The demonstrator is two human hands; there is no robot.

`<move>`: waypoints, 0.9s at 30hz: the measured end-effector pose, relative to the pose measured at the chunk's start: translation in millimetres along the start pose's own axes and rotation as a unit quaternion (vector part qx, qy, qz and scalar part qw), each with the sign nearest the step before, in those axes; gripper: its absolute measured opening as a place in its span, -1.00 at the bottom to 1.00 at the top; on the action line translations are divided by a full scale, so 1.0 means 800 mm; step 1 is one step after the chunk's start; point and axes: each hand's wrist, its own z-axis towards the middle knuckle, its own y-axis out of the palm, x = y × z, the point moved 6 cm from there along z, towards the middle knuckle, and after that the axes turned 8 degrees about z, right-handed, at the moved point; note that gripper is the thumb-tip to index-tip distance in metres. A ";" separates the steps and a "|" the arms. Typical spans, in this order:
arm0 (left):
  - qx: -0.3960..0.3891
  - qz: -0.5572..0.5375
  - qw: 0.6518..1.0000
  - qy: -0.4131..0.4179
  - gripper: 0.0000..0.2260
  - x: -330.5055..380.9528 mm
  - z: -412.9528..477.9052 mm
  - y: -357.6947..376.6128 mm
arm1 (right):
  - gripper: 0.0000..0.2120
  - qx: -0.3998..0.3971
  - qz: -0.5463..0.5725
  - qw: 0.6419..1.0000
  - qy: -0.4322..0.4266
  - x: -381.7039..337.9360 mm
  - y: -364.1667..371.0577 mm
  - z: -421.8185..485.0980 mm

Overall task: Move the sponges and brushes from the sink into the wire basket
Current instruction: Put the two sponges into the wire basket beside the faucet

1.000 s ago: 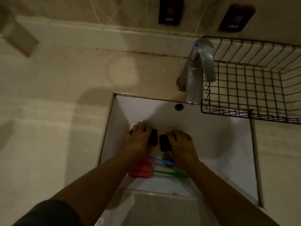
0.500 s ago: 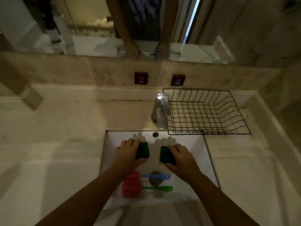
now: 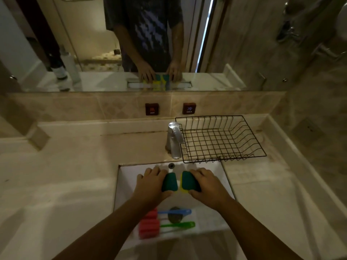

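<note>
A head-worn camera looks down at a bathroom counter point(image 3: 65, 166) of pale stone with a white rectangular sink point(image 3: 127, 184) set into it. Two bare forearms reach forward from the bottom edge.

The left hand point(image 3: 150, 186) is closed around a sponge point(image 3: 170, 182) with a dark green top, fingers curled over its far end and thumb under its near end. The right hand point(image 3: 206, 186) grips a second sponge point(image 3: 189, 182) in the same way; this one shows a yellow layer along its inner edge. The two sponges sit side by side with a narrow gap between them, held above the far half of the sink, just in front of the small overflow hole point(image 3: 171, 165).

On the sink floor, nearer the camera, lies a red ribbed sponge point(image 3: 149, 225), partly hidden by the left forearm. To its right lie two brushes with their handles pointing right: a blue brush point(image 3: 174, 211) farther away and a green brush point(image 3: 178, 225) closer. The blue one crosses the round drain point(image 3: 174, 217).

A chrome tap point(image 3: 174, 140) stands on the counter behind the sink. Just to its right, touching or nearly touching it, is a black wire basket point(image 3: 221, 139) resting on the counter with nothing in it.

On the tiled wall behind are two small dark plates, one marked hot point(image 3: 152, 109) and one marked cold point(image 3: 189, 108). Above them a mirror point(image 3: 56, 53) reflects the person's dark shirt and both hands holding the sponges.
</note>
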 end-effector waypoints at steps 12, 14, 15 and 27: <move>0.126 -0.025 0.992 0.016 -0.36 0.140 0.109 -0.034 | -0.33 0.050 0.024 0.998 -0.014 0.133 -0.128 0.048; 0.126 -0.038 0.991 -0.014 -0.36 0.154 0.138 -0.035 | -0.34 0.050 0.032 0.998 -0.016 0.160 -0.139 0.068; 0.123 -0.037 0.992 -0.019 -0.36 0.160 0.152 -0.033 | -0.35 0.047 0.028 0.998 -0.021 0.172 -0.143 0.079; 0.028 0.005 0.997 -0.073 -0.36 0.155 0.274 0.009 | -0.30 -0.045 0.016 0.998 -0.035 0.253 -0.121 0.201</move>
